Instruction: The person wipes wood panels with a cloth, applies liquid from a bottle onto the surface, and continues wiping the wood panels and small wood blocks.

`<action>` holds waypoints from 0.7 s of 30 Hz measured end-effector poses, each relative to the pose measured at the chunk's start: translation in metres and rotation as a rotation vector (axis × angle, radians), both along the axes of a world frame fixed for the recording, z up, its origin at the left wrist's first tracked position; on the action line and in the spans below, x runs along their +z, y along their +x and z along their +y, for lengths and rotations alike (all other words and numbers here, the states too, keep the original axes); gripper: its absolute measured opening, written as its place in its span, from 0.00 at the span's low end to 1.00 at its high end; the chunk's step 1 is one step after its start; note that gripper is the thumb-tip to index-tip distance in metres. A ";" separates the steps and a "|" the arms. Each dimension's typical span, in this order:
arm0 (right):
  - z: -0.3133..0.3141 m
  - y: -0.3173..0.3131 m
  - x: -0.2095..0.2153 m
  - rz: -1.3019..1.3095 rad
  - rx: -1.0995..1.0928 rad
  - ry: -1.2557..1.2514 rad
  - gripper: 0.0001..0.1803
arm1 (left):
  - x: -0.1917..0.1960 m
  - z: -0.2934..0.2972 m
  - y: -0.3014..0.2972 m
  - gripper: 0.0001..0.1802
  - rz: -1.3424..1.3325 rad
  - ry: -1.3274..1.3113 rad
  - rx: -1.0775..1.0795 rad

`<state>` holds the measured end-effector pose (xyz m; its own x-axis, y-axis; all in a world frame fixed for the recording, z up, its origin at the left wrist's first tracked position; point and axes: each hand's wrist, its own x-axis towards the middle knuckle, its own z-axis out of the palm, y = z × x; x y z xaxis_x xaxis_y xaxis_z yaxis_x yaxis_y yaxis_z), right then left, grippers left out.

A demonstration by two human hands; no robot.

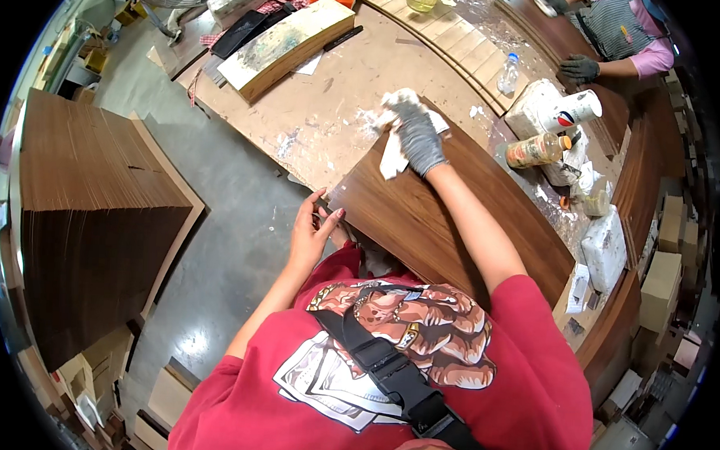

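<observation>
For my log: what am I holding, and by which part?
Your right hand holds a white cloth about its middle, ends sticking out. Your left hand is near the wood panel; any grip there is unclear.

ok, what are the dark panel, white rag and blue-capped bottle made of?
Dark brown panel: wood or wood-look laminate, satin; streaky grain, soft sheen.
White rag: probably cloth, matte; limp folds, weave too small to tell.
Blue-capped bottle: likely plastic, clear, glossy; see-through wall, glass not ruled out.
</observation>
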<state>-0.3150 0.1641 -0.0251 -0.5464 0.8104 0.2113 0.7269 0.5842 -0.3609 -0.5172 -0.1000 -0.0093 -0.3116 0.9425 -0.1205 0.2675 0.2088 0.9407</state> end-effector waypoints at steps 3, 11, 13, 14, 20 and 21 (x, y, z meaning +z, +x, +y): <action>0.023 0.011 -0.005 0.165 -0.255 -0.009 0.26 | 0.006 0.004 0.003 0.28 -0.041 -0.107 -0.053; -0.162 -0.032 -0.001 -0.462 0.103 -0.009 0.33 | -0.002 0.014 -0.009 0.29 -0.190 -0.190 -0.164; -0.163 -0.021 0.007 -0.239 0.127 -0.056 0.32 | 0.000 0.015 -0.010 0.28 -0.321 -0.111 -0.197; -0.151 -0.013 0.010 -0.334 0.125 -0.004 0.32 | 0.001 0.014 -0.010 0.27 -0.384 -0.137 -0.203; -0.012 0.032 -0.003 0.095 -0.402 0.049 0.28 | 0.008 0.020 -0.007 0.32 -0.325 -0.200 -0.331; -0.001 0.034 -0.007 0.042 -0.401 0.029 0.28 | 0.008 0.020 -0.008 0.32 -0.312 -0.238 -0.330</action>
